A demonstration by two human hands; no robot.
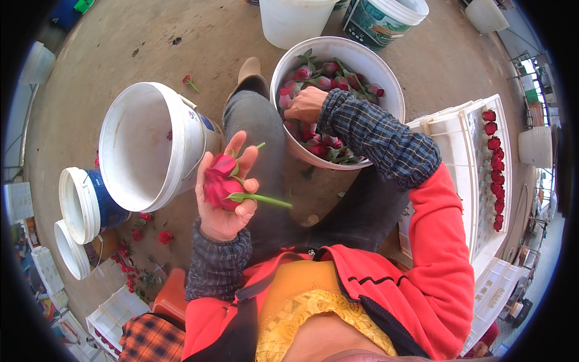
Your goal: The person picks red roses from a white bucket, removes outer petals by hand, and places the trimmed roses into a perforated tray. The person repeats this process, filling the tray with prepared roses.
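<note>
Two red roses [221,188] with short green stems rest in my left hand [224,208]. Its thumb and lower fingers close on the stems while the upper fingers stretch out behind the blooms. My right hand [306,104] reaches over the near rim into a white bucket [395,78], its fingers curled down among the flowers. Several roses [329,140] lie in that bucket, many with pale sleeves around their heads. The fingertips of the right hand are partly hidden there, and I cannot make out what they grip.
At the left stands a large white bucket [136,148], with smaller buckets [79,205] beyond it. Loose roses [164,237] lie on the floor. To the right, a white crate [449,136] carries a row of red roses [497,163]. More pails [295,24] stand ahead.
</note>
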